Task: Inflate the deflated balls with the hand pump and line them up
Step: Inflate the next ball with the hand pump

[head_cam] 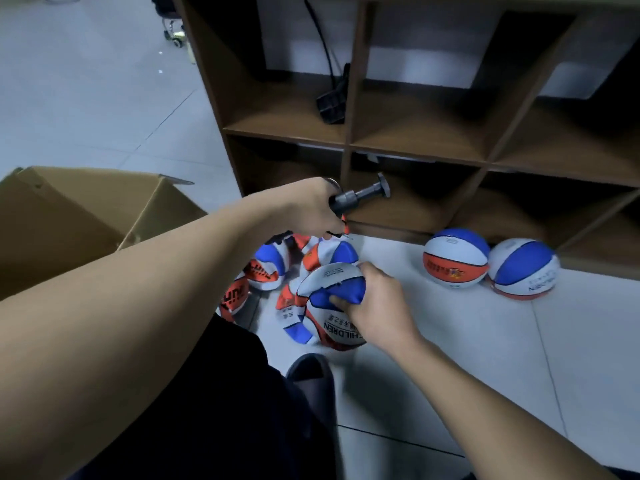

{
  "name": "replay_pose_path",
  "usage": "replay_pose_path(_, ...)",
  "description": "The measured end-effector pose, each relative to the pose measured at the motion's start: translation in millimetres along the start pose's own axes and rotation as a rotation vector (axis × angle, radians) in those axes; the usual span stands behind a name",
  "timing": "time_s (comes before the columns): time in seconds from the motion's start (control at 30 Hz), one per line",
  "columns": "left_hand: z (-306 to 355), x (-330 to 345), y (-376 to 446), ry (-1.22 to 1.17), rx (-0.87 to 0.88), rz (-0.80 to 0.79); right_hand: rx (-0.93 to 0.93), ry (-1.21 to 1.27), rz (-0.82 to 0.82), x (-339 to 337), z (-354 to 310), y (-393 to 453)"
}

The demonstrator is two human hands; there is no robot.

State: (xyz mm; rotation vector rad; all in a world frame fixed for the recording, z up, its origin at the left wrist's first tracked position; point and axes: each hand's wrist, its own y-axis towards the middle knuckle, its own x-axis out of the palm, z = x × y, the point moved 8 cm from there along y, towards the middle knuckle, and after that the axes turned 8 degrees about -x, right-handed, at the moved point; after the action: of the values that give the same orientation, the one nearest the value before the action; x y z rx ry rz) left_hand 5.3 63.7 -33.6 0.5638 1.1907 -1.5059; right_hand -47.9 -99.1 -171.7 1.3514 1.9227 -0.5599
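We see our left hand (313,206) wrapped around the barrel of the black hand pump (360,195), which is held up in front of the lowest row of the brown shelf unit (349,140), its plunger handle pointing right toward a compartment. Our right hand (377,303) grips a limp, caved-in ball (332,282), the thumb pressing into its blue panel; the ball is just above the floor (467,341) at the front of the pile.

Behind and to the left of that ball lies a heap of flat balls (273,268) in orange, white and blue, touching one another on the floor close to the foot of the shelf unit. To the right, two round, full balls rest side by side against the base of the shelf: one with an orange lower half (455,258) and one mostly white and blue (523,268), touching each other.

An open cardboard box (69,216) stands at the left. A black cable and plug (332,98) lie in an upper compartment. A dark shoe (311,379) shows below the held ball.
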Motion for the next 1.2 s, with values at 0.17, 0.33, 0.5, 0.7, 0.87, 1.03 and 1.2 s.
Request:
replay_pose_path(0.17,66,18,14,-0.044,0.102,-0.079,0.081,0.002,0.105,-61,28,-9)
replay_pose_path(0.33,100,30,33,-0.124,0.157,-0.062,0.092,-0.091,0.201,-110,48,-33)
replay_pose_path(0.5,138,50,33,-0.277,0.260,-0.110,0.162,-0.155,0.296,-142,90,-52)
replay_pose_path(0.7,155,81,28,-0.246,0.330,-0.159,0.218,-0.004,0.290,-153,113,-57)
replay_pose_path(0.87,142,87,23,-0.105,0.349,-0.075,0.121,-0.062,0.313,-148,106,-47)
replay_pose_path(1.03,127,77,26,-0.213,0.265,-0.059,0.094,-0.126,0.386,-148,101,-38)
replay_pose_path(1.2,122,83,30,-0.184,0.235,-0.114,0.070,-0.236,0.387,-144,92,-37)
